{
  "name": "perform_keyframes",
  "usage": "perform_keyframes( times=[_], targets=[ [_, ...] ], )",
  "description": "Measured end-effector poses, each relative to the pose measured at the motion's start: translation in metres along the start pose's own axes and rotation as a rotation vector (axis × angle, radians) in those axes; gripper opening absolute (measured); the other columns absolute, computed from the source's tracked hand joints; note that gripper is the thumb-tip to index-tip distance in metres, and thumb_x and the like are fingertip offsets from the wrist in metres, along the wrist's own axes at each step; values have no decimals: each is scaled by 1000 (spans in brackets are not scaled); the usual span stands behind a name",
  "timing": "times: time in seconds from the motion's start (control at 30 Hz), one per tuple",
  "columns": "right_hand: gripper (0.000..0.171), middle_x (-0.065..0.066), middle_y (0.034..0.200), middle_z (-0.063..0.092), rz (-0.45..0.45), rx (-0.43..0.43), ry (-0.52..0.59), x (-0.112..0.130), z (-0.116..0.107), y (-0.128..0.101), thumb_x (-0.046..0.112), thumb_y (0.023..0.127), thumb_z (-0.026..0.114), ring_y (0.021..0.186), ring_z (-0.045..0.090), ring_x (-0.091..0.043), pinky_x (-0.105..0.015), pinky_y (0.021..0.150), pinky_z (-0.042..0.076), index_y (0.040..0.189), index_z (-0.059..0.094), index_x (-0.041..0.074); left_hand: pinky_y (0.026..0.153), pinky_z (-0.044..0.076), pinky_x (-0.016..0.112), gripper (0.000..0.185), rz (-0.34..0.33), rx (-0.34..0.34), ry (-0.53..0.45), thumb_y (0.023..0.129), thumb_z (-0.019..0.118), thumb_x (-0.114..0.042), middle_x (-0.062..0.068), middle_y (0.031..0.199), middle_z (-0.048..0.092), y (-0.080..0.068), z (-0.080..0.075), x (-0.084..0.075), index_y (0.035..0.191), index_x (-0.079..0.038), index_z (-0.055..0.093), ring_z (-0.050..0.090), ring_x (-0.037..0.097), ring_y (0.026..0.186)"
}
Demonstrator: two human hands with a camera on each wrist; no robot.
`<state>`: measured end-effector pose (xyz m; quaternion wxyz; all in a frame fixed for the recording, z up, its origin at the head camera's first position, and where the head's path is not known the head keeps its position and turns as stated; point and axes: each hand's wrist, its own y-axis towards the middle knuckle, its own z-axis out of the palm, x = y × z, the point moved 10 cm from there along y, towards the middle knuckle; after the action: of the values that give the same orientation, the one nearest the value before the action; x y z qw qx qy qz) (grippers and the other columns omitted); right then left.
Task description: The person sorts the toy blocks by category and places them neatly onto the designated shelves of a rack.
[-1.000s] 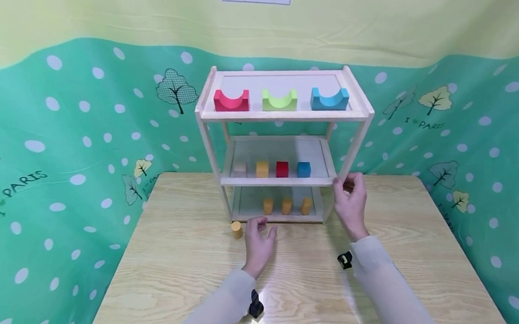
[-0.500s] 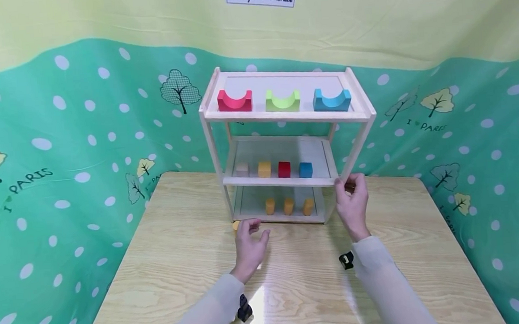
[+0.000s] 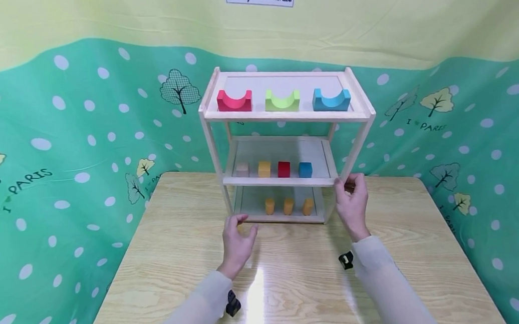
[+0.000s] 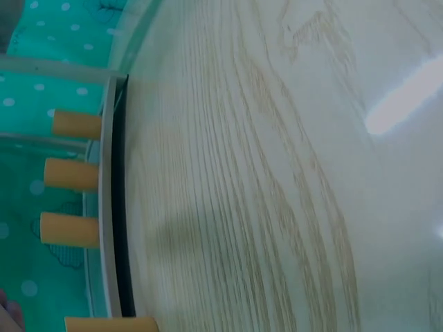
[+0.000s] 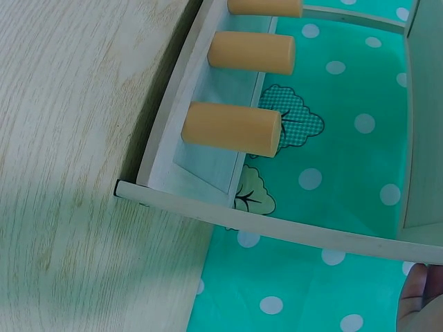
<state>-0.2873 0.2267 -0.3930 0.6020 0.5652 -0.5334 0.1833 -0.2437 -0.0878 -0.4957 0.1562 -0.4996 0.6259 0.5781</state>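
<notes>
The left hand [image 3: 238,239] curls round a small wooden cylinder [image 4: 111,324] at the table's [image 3: 295,290] far edge, while the right hand [image 3: 352,203] grips the shelf's [image 3: 283,115] front right post.

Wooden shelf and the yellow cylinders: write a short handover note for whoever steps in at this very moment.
Left hand: fingers curled over the fourth cylinder, which is at the shelf's front left corner by the bottom rim; a firm grip cannot be confirmed.
Right hand: grips the front right post of the shelf, steadying it.
Done: three cylinders stand in a row on the bottom tier.
Left, probably: get the fourth cylinder onto the bottom tier beside the others.
</notes>
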Motion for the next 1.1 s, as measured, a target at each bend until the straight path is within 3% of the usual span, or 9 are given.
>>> perform_keyframes(
  times=[0.1, 0.37, 0.73, 1.1],
  targets=[
    [16, -16, 95, 53, -5, 0, 5, 0, 0, 0, 2, 94, 54, 83, 51, -18, -31, 76, 46, 105, 49, -8, 83, 47, 49, 39, -9, -5, 12, 71, 79, 1, 15, 100, 57, 1, -6, 7, 103, 6, 57, 55, 33, 93],
    [16, -15, 95, 53, -6, -6, 5, 0, 0, 1, 2, 94, 54, 83, 51, -18, -27, 76, 45, 106, 49, -8, 92, 43, 46, 46, -127, 36, 51, 73, 80, -3, 14, 108, 55, 0, -13, 32, 111, 6, 55, 54, 34, 101],
    [18, -14, 95, 54, 3, -4, 1, -1, 0, 0, 3, 94, 54, 84, 51, -18, -27, 75, 46, 106, 48, -8, 93, 44, 48, 49, -312, 79, 57, 77, 76, -3, 14, 113, 50, -9, -11, 64, 118, 6, 51, 50, 29, 104],
    [16, -16, 94, 54, -21, -8, 8, 2, 0, 0, 1, 94, 54, 83, 51, -18, -25, 74, 45, 106, 49, -9, 90, 46, 43, 44, -433, 102, 64, 80, 75, -5, 14, 110, 49, -16, -8, 85, 115, 3, 50, 51, 28, 100]
  ],
)
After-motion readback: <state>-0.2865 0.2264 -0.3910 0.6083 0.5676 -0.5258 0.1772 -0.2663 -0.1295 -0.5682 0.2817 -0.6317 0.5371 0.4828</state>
